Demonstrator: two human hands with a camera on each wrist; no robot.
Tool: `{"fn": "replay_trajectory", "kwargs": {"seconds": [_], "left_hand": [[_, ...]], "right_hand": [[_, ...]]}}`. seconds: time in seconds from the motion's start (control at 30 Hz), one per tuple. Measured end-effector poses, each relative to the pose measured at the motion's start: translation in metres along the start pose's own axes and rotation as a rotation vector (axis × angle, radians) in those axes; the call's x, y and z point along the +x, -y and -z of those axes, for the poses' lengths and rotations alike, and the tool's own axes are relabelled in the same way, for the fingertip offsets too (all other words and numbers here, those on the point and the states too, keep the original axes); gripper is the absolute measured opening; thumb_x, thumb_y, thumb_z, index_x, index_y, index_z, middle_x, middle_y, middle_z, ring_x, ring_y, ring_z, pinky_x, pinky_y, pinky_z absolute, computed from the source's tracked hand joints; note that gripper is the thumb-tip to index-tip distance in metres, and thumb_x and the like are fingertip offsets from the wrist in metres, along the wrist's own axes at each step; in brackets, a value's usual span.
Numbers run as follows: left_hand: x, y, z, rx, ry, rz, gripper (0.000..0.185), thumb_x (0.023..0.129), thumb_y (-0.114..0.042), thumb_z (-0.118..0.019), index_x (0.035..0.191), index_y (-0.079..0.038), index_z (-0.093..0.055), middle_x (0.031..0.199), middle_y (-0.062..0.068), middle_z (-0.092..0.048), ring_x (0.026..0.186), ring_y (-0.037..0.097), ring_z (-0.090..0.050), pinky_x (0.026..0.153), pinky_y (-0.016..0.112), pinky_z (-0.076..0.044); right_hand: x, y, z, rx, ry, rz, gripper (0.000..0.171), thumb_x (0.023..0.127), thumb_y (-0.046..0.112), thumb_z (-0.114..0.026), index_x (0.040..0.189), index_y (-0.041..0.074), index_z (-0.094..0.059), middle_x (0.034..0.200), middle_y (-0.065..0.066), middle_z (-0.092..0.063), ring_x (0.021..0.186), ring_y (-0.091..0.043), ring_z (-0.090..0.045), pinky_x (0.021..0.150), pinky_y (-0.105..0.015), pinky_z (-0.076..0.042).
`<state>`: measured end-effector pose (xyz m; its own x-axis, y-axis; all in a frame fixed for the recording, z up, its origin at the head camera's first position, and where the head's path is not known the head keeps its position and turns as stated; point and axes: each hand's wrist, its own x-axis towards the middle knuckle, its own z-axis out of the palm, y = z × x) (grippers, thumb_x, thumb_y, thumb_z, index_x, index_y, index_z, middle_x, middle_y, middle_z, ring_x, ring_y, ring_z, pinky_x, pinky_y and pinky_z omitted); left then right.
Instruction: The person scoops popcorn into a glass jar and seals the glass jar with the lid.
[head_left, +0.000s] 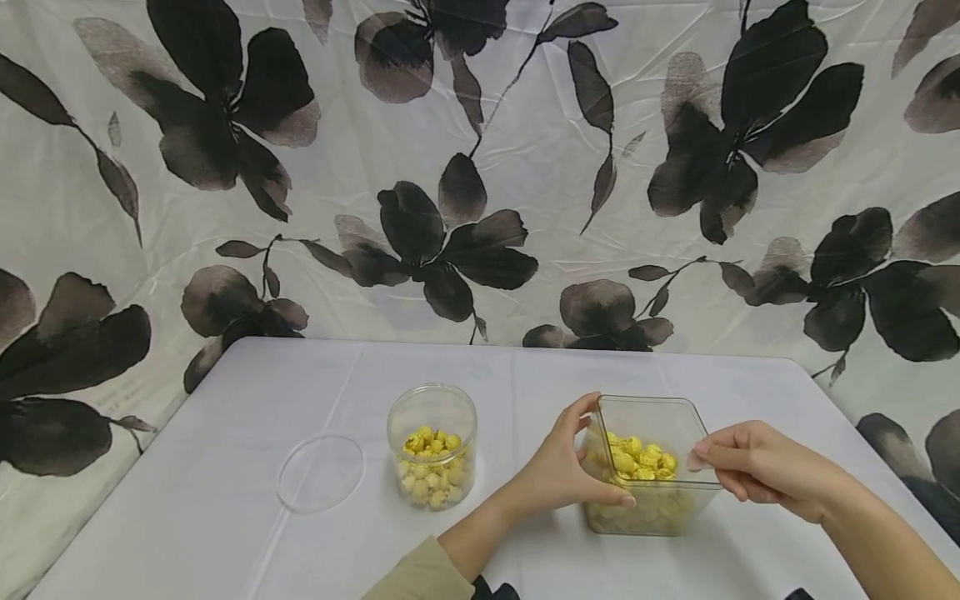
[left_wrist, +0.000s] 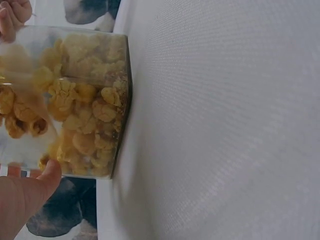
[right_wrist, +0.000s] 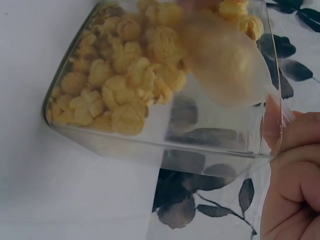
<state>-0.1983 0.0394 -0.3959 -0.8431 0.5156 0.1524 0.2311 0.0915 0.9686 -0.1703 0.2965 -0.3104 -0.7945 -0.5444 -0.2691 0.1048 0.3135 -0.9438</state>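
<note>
A square clear container (head_left: 660,508) partly filled with yellow popcorn stands on the white table (head_left: 225,533) at the front right. My left hand (head_left: 588,454) grips its left side, thumb along the near rim and fingers over the far corner. My right hand (head_left: 701,457) pinches the right rim. In the left wrist view the container (left_wrist: 85,110) fills the left side, with my thumb (left_wrist: 30,195) against its wall. The right wrist view shows the container (right_wrist: 150,100) close up, my right hand (right_wrist: 295,180) at its rim, and the left hand blurred through the plastic.
A round clear jar (head_left: 432,446) holding yellow popcorn stands open left of the container. Its flat clear lid (head_left: 321,472) lies on the cloth further left. A floral curtain (head_left: 480,167) hangs behind the table. The table's edges run close on the left and right.
</note>
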Motion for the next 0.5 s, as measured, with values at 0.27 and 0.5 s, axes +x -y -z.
{"fn": "replay_trajectory", "kwargs": {"seconds": [0.27, 0.5], "left_hand": [[0.000, -0.002, 0.000, -0.005, 0.014, 0.006, 0.109, 0.063, -0.018, -0.088, 0.145, -0.035, -0.018, 0.145, -0.015, -0.021, 0.134, 0.016, -0.025, 0.100, 0.030, -0.036], [-0.001, -0.002, -0.001, 0.003, 0.007, 0.005, 0.109, 0.062, -0.018, -0.088, 0.145, -0.034, -0.018, 0.145, -0.014, -0.022, 0.134, 0.016, -0.025, 0.099, 0.029, -0.037]], "right_hand": [[-0.002, -0.005, 0.011, -0.027, -0.055, -0.045, 0.029, 0.099, 0.011, -0.042, 0.092, 0.005, -0.069, 0.053, 0.009, -0.038, 0.041, -0.007, -0.019, 0.038, -0.032, -0.008], [0.004, -0.004, 0.015, -0.025, -0.073, -0.058, 0.030, 0.099, 0.013, -0.042, 0.088, 0.013, -0.070, 0.051, 0.010, -0.036, 0.041, -0.006, -0.020, 0.040, -0.032, -0.008]]}}
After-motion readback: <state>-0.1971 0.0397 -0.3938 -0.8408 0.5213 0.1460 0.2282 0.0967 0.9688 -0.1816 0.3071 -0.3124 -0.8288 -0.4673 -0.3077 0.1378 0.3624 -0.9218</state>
